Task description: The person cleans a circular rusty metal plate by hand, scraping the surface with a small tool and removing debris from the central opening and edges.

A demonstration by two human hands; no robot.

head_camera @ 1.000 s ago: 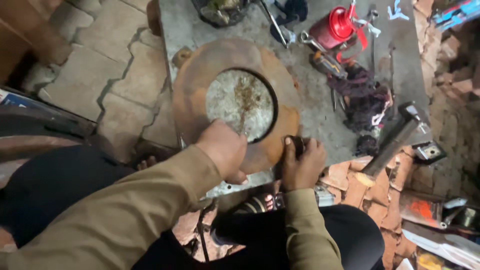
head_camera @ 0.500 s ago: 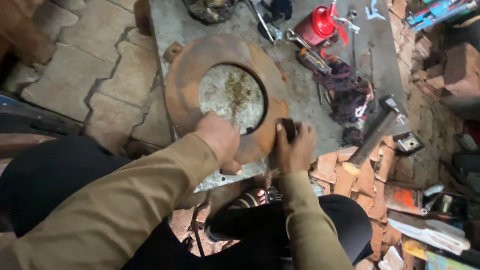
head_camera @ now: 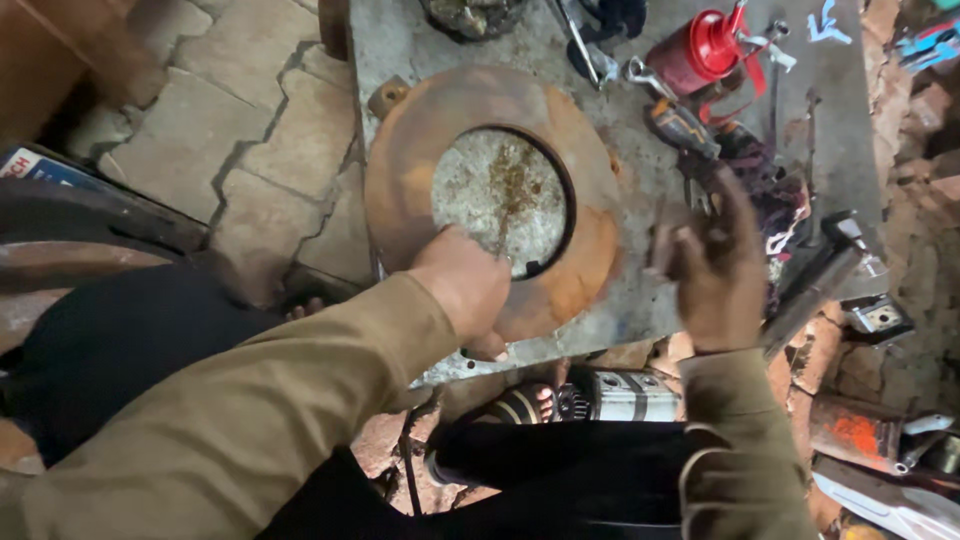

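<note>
1. My left hand (head_camera: 462, 285) lies on the near rim of the rusty ring plate (head_camera: 590, 270), fingers curled down over its edge and pressing on it; my thumb tip shows just below the rim.
2. The ring plate lies flat on the grey counter (head_camera: 400, 40), straight ahead of my left hand, and its big round hole shows the rust-flecked counter top through it.
3. My right hand (head_camera: 715, 265) is raised in the air just to the right of the plate, clear of it, fingers loosely spread. It is blurred, and I cannot tell whether anything small sits in it.
4. Beyond my right hand, further across the counter, stands a red oil can (head_camera: 700, 50), with a stubby screwdriver (head_camera: 680, 125) just nearer to me than it and a dark crumpled rag (head_camera: 770, 195) right behind my fingers.
5. To the right of my right hand a grey metal bar (head_camera: 815, 290) lies slanted at the counter's edge.
6. Below both hands, near my knees, an angle grinder (head_camera: 610, 395) lies on the broken brick floor.
7. Left of my left arm is paved stone floor (head_camera: 240, 150).
</note>
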